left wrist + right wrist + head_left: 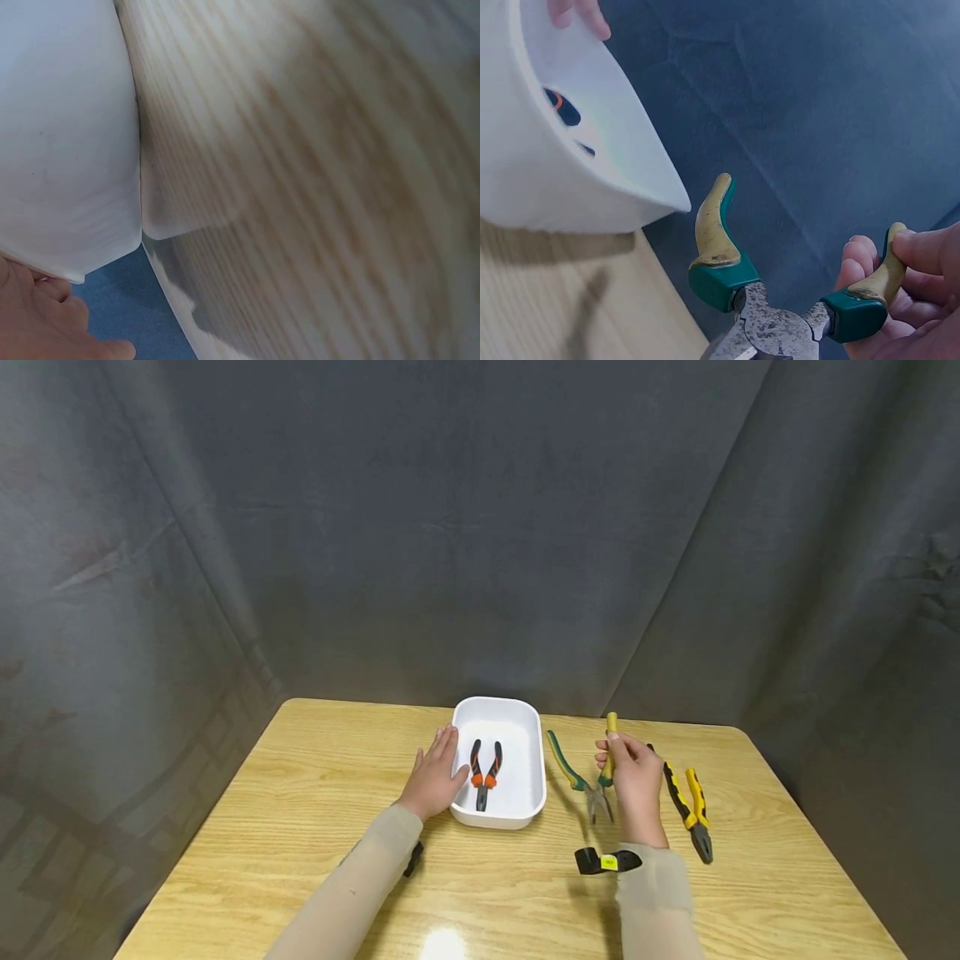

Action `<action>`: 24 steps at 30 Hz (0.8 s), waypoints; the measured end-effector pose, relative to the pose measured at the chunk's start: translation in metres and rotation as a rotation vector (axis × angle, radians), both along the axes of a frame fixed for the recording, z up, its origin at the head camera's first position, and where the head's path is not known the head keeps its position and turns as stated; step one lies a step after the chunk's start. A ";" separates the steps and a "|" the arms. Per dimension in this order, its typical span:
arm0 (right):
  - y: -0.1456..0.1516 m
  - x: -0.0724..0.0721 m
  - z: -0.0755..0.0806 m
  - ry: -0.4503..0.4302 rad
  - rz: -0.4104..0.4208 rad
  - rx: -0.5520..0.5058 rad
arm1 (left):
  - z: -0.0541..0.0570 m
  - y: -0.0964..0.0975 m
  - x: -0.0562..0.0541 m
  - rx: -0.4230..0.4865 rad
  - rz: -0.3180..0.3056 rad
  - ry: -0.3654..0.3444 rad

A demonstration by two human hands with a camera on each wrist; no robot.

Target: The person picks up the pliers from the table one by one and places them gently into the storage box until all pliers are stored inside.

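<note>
In the head view my right hand (636, 777) pinches one handle of the pliers with green and yellow grips (576, 775). Their handles are spread wide and their metal jaws point down toward me. The right wrist view shows the same pliers (780, 330) close up, thumb and fingers on the right-hand handle. My left hand (435, 775) lies along the left rim of a white tray (534, 768), fingers extended and thumb reaching over the inner side. Inside the tray lie orange and black pliers (482, 781), handles away from me.
Yellow and black pliers (693, 818) lie on the wooden table (337, 752), right of my right hand. A dark grey curtain (450, 527) hangs behind the table's far edge. Bright light reflects off the table near its front.
</note>
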State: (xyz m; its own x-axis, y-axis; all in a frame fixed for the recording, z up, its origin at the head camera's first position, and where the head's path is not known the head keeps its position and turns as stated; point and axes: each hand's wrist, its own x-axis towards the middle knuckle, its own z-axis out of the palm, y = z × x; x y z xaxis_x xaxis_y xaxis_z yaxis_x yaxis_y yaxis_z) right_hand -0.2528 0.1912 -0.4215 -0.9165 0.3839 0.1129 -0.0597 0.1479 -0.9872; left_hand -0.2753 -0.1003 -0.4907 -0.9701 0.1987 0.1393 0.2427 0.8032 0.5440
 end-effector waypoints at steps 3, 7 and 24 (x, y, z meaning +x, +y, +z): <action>-0.005 -0.003 0.004 0.005 0.004 -0.013 | 0.001 0.000 0.001 0.004 0.001 0.000; -0.012 -0.006 0.008 0.010 0.009 -0.022 | 0.001 0.001 0.001 0.000 0.003 -0.008; -0.043 -0.019 0.010 0.041 0.016 -0.110 | 0.000 0.003 -0.001 -0.008 0.003 -0.017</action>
State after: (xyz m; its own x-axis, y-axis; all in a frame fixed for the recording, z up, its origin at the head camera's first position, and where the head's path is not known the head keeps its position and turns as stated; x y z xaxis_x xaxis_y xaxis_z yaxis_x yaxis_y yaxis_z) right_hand -0.2722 0.1482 -0.4113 -0.9180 0.3816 0.1080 -0.1016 0.0371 -0.9941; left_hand -0.2763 -0.0971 -0.4907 -0.9729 0.1972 0.1208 0.2311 0.8083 0.5416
